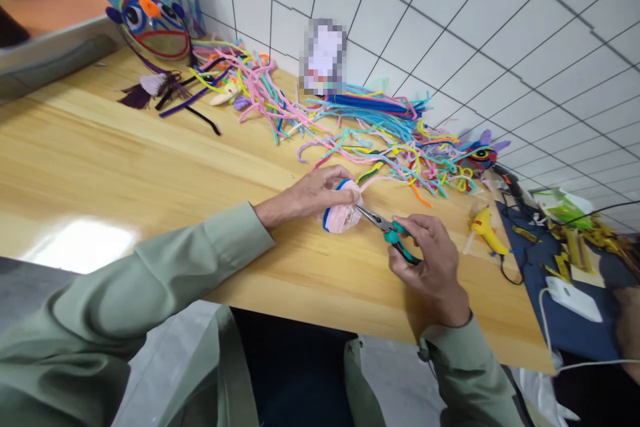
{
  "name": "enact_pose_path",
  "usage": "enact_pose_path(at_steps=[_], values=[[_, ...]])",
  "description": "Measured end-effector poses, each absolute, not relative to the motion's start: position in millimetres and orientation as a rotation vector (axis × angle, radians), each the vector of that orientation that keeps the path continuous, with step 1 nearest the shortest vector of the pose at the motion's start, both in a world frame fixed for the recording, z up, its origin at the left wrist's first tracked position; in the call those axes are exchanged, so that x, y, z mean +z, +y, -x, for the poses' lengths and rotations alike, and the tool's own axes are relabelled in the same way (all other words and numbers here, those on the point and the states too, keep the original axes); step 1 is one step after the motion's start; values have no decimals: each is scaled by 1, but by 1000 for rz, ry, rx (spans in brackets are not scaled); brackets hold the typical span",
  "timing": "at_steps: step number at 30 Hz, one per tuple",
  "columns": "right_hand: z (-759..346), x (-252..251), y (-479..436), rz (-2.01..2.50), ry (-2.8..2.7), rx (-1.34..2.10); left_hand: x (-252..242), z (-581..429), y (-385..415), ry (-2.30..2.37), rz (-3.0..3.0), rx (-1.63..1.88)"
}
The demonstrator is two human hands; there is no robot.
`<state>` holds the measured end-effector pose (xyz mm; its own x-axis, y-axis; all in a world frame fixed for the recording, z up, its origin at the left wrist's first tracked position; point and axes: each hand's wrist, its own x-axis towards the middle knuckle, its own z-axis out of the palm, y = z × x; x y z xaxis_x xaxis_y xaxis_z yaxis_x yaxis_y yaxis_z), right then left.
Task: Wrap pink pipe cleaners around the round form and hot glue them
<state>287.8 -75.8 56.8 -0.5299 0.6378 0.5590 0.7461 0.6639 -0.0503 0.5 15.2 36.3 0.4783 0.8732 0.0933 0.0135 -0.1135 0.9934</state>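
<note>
My left hand (313,195) is closed over a small pink fuzzy craft piece with a blue rim (340,217), holding it down on the wooden table (150,160). My right hand (430,260) grips green-handled pliers (393,232). The pliers' metal tips point left and touch the pink piece right by my left fingertips. Both sleeves are pale green.
A long heap of coloured pipe cleaners (360,127) lies along the tiled wall. A colourful fish-like mask (153,20) stands at the back left. A yellow glue gun (486,227), a dark blue mat (560,307) with gold scraps and a white charger (573,298) lie at the right.
</note>
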Motion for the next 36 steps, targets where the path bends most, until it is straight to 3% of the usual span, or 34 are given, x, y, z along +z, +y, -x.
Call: enact_pose_path(at_steps=[36], values=[[-281,52,-73,1031,-2361,-255,38,-1,15,795,-1459,817]])
